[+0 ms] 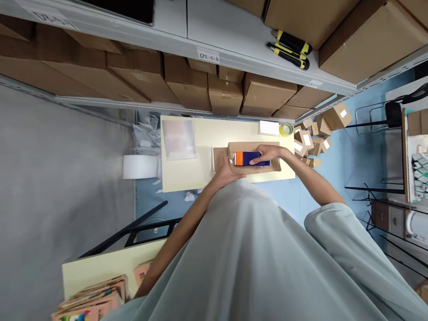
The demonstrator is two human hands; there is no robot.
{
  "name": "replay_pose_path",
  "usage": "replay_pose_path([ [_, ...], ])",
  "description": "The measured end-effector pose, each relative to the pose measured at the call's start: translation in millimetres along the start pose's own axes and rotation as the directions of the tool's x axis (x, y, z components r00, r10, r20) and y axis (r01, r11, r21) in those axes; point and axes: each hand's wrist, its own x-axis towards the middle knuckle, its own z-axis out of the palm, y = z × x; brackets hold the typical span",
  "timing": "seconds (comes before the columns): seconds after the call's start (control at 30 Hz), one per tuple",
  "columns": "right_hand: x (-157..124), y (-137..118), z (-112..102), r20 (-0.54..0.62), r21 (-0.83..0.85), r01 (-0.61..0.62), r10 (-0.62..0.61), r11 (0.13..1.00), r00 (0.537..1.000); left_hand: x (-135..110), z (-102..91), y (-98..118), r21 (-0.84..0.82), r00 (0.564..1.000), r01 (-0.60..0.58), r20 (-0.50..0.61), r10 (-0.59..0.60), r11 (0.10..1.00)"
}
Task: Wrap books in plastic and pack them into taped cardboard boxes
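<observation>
Box [247, 146] touches left hand [224, 172]; right hand [269, 154] grips blue-orange pack [248, 158].

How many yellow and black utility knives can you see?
2. One yellow-and-black utility knife lies on the grey metal shelf, the other alongside it, nearer the labelled edge. Brown cardboard boxes may hide more.

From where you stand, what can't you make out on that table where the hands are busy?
Head view, all of it:
Print on the orange-and-blue box: too small; the right hand covers one end.
Cardboard box: near side hidden by the left hand and the shirt; whether that hand grips is unclear.
Sheet on the table: blurred.
Paper stack, bottom left: cut off by the edge.
</observation>
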Motion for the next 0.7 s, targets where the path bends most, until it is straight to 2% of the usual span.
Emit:
replay_pose_path([
  [0.1, -0.1, 0.9, -1.3, -0.015, -0.028, -0.001, 0.0, 1.0, 1.0, 14.4, -4.1, 11.0, 0.243, 0.994, -0.081, 0.096, 0.059, 0.967],
  [0.17, -2.4, 1.5, -3.1, -0.012, -0.04, -0.009, 0.008, 0.999, 1.0, 21.2, -4.9, 15.6, 0.321, 0.981, -0.133, 0.179, 0.078, 0.938],
  [0.23, -6.5, 2.3, -5.3, 0.004, -0.05, -0.01, 0.01, 0.999, 1.0, 24.6, -5.1, 16.2, 0.36, 0.974, -0.141, 0.217, 0.064, 0.922],
  [0.5, -24.1, 12.1, -18.0, 0.047, -0.023, -0.04, 0.041, 0.999, 0.998, 28.0, 4.7, 14.3, 0.421, 0.969, -0.111, 0.245, 0.005, 0.9],
  [0.6, -40.8, 26.9, -30.2, 0.04, -0.034, -0.061, 0.062, 0.998, 0.997, 30.2, 8.7, 17.5, 0.47, 0.969, -0.115, 0.246, -0.005, 0.875],
  [0.7, -70.6, 53.2, -48.4, 0.052, -0.027, -0.064, 0.065, 0.998, 0.997, 30.9, 9.3, 19.9, 0.526, 0.971, -0.11, 0.238, -0.022, 0.844],
])
